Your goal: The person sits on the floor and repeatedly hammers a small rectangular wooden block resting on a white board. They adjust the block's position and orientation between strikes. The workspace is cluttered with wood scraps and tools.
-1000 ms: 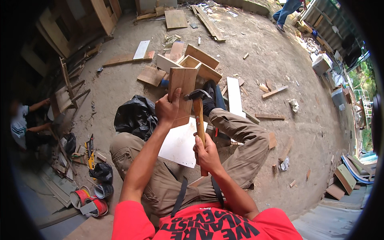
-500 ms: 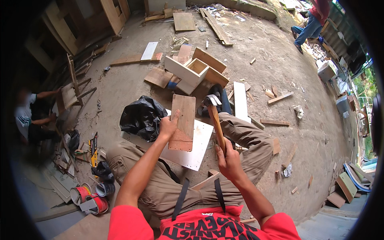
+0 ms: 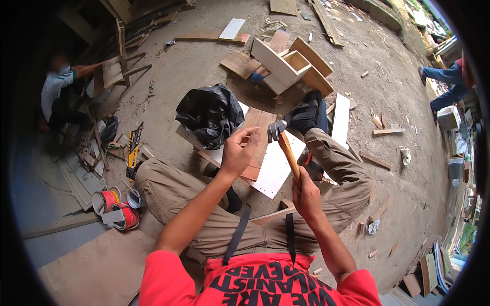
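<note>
two bare hands, both mine, held apart in front of me. r hand [image 3: 308, 194] is wrapped tight round the wooden handle of a claw hammer [image 3: 290, 155], metal head up. l hand [image 3: 237, 155] is half curled, fingers bent, over the l side of a brown plank [image 3: 263, 120]; can't tell if it touches the wood or pinches sth small. plank lies on a white board [image 3: 275, 176] btwn my bent legs, w/ the hammer head near its r edge in view. black plastic bag [image 3: 206, 115] sits just l of the plank. beyond, nr my dark-shod foot [image 3: 305, 113], is a box-like wooden piece [image 3: 280, 66], open on top. r of that foot: a long white strip [image 3: 340, 120] on the dirt ground. far l, a seated person [image 3: 58, 99] has a hand on a wooden frame [image 3: 113, 71]. l of my knee: a yellow-and-black saw [image 3: 133, 148] & red cans [image 3: 127, 217]. far r, by the edge, another person in blue jeans [image 3: 446, 76], partly cut off.
</note>
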{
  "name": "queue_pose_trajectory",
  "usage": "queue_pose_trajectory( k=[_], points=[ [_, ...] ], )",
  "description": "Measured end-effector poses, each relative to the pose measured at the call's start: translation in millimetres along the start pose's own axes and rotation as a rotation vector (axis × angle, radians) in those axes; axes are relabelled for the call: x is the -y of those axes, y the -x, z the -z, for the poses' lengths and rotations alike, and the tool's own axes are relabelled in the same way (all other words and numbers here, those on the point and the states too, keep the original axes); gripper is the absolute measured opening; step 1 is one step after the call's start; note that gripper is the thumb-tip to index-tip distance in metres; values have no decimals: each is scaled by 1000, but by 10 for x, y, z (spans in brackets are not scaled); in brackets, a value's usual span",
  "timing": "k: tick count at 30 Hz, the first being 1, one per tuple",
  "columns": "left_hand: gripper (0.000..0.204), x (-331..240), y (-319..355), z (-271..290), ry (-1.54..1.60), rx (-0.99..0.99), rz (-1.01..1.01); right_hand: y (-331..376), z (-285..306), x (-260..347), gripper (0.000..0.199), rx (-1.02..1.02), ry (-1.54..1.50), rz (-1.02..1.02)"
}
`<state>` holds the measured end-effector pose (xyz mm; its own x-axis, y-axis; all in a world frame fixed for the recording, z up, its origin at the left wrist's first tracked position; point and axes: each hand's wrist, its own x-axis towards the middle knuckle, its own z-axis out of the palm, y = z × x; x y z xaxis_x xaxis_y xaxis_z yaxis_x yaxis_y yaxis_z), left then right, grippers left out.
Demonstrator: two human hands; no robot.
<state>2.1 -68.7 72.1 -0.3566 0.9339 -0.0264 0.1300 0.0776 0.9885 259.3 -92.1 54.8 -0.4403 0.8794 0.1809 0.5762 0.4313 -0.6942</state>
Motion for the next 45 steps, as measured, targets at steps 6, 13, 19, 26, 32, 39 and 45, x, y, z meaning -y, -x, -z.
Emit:
queue_pose_trajectory(
  k=[6, 13, 19, 26, 32, 39, 45],
  points=[
    [26, -49, 81, -121, 203, -105, 137, -39, -110, 0, 43, -79, 124, 68],
    [23, 133, -10, 33, 197, -175, 117, -142, -238, 68, 44, -71, -36, -28],
    [25, 15, -104, 316, 46, -184, 36, -292, -457, 292, 44, -51, -147, -99],
    [40, 88, -726, 1271, -908, -338, -207, -196, -515, -27, 45, -94, -278, -217],
    [18, 221, -835, 878, -845, -153, -349, -171, -487, -162, 45, -174, -275, -230],
    [20, 584, -932, 779, -1130, 9, -220, -208, -468, -218, 44, -177, -319, -317],
    [21, 761, -951, 718, -1082, -74, -97, -236, -449, -188, 43, -191, -337, -341]
  ],
)
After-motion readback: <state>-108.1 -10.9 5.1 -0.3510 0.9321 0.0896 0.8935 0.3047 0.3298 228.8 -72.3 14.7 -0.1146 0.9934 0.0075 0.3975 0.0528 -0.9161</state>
